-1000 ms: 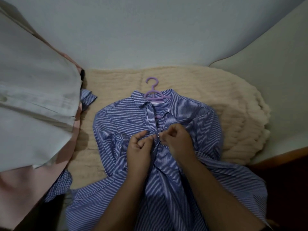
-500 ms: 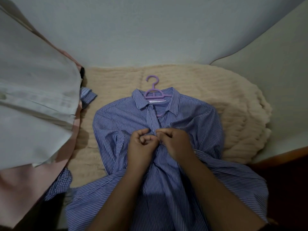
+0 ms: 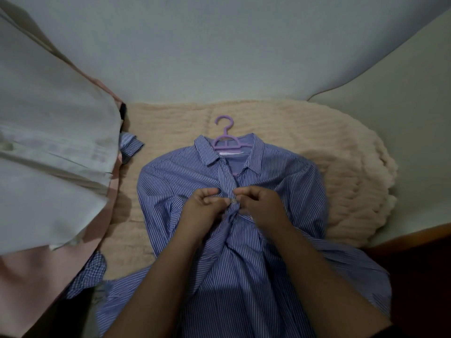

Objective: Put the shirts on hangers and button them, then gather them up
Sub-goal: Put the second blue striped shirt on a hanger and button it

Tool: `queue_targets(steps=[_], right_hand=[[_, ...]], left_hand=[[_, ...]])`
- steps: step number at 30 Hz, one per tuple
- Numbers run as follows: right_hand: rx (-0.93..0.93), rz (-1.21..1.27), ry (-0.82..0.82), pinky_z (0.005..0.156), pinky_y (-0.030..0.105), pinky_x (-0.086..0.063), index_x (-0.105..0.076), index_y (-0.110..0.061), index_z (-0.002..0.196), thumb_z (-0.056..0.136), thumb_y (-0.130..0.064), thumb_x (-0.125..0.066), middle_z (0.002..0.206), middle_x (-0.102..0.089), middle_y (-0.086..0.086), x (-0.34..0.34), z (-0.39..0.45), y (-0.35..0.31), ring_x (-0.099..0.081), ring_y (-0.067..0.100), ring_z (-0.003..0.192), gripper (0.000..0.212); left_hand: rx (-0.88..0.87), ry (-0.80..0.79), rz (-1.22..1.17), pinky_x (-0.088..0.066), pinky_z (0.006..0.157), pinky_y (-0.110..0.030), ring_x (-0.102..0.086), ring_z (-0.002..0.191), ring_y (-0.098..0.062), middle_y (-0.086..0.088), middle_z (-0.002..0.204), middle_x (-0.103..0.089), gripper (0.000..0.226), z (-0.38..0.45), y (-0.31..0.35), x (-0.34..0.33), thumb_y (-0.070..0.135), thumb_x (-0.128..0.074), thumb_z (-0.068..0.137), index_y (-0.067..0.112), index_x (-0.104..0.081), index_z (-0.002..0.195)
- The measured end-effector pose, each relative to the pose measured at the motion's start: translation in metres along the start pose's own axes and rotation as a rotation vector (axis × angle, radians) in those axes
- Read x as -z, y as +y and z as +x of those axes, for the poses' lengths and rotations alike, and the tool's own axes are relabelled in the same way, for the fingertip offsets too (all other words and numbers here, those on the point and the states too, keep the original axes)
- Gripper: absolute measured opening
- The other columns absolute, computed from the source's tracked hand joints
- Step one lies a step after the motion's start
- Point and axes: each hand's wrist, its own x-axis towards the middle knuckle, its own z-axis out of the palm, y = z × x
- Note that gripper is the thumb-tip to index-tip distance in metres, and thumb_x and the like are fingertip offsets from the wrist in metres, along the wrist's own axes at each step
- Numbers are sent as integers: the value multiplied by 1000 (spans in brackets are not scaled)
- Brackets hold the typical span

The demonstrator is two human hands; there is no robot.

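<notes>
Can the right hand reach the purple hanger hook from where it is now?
Probably yes. The hanger hook lies bare on the cream blanket beyond the collar, with nothing over it. But the right hand pinches the striped shirt placket, so it must let go first.

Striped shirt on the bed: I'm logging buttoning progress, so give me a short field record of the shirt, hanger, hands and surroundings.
shirt: blue striped shirt lying flat, front up, collar open
hanger: purple hanger inside the collar, hook pointing away from the person
left hand: left hand pinches the placket at chest height
right hand: right hand pinches the opposite edge at a small button
surface: cream blanket
nearby: pale shirts piled at the left, a checked shirt beneath them
</notes>
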Motion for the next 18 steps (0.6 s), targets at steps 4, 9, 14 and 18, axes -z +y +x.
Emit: queue_targets(steps=[4,9,14,18], right_hand=[[234,-262,75,63,6,-44,-70,-6,102,85,-7,-66,81,-63,-4,13,29,-30,-58,-4,70,18],[408,-637,89,74,15,-37,-70,-7,107,79,-19,-69,100,-66,13,26,105,-64,-60,26,92,31],[256,-992,-144,99,40,-42,-53,-20,132,69,-31,-76,127,-60,6,28,160,-58,-51,27,117,68],[257,-1083,-206,98,42,-41,-48,-26,135,68,-40,-76,123,-60,6,23,169,-52,-50,26,114,75]], left_hand=[[-336,112,378,-48,59,-10,-59,65,1,6,79,-63,27,31,39,3,12,-74,81,20,-55,98],[-589,179,808,-43,92,-27,-53,112,-15,-1,121,-58,52,94,77,12,27,-77,78,14,-55,124],[-319,100,1017,-34,108,-46,-45,131,-25,-1,146,-45,101,137,73,20,63,-75,66,22,-30,147],[-383,99,1010,-33,108,-49,-46,130,-24,2,145,-47,104,147,62,23,64,-75,64,27,-28,148]])
